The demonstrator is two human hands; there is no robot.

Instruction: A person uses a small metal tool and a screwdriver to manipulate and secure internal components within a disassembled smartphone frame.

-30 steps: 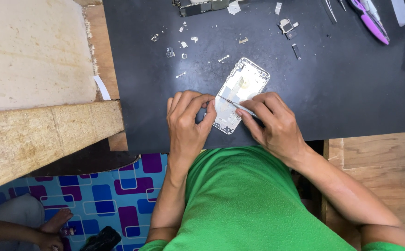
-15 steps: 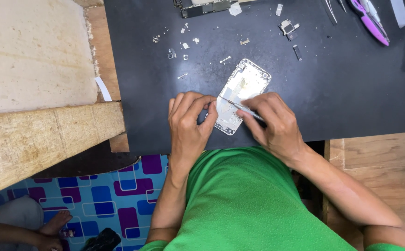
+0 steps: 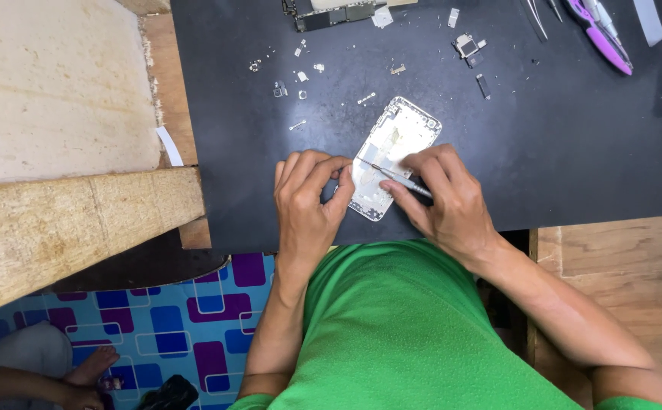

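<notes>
From the head view, an opened phone housing (image 3: 393, 156) lies tilted on the dark table (image 3: 574, 137), near its front edge. The left hand (image 3: 306, 199) grips the housing's lower left edge with curled fingers. The right hand (image 3: 443, 196) pinches a thin screwdriver (image 3: 392, 175), its tip resting inside the housing. Small screws and parts (image 3: 301, 76) lie scattered farther back, and purple-handled pliers (image 3: 604, 38) sit at the far right.

Green short-sleeved shirt (image 3: 407, 326), textured knit. Forearms bare. Both hands (image 3: 304, 205) bare: no gloves, rings or watch visible.
</notes>
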